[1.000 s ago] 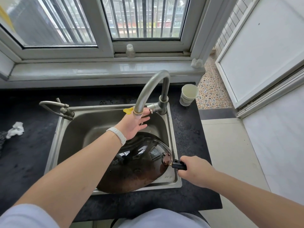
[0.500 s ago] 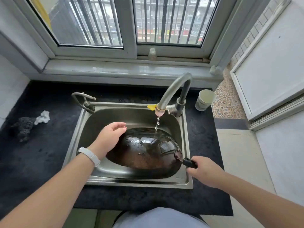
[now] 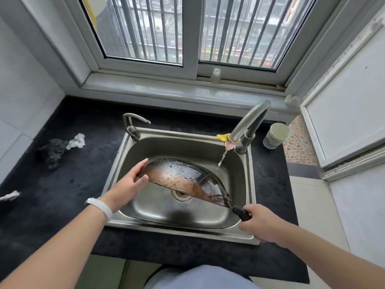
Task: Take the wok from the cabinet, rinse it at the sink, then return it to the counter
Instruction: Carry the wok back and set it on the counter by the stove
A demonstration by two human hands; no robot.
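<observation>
A dark, wet wok is tilted steeply on edge over the steel sink, its brownish inside facing me. My right hand grips its black handle at the sink's front right corner. My left hand holds the wok's far left rim, fingers over the edge and thumb below. A thin stream of water falls from the curved faucet behind the wok's right part. The drain shows under the wok.
Black counter surrounds the sink. A dark scrubber and white crumpled cloth lie at left. A paper cup stands right of the faucet. A small second tap sits at the sink's back left. A bottle stands on the window sill.
My left hand left the faucet, moved to the wok's left rim and took hold. Water started running. The wok went from lying flat to tilted up on edge.
</observation>
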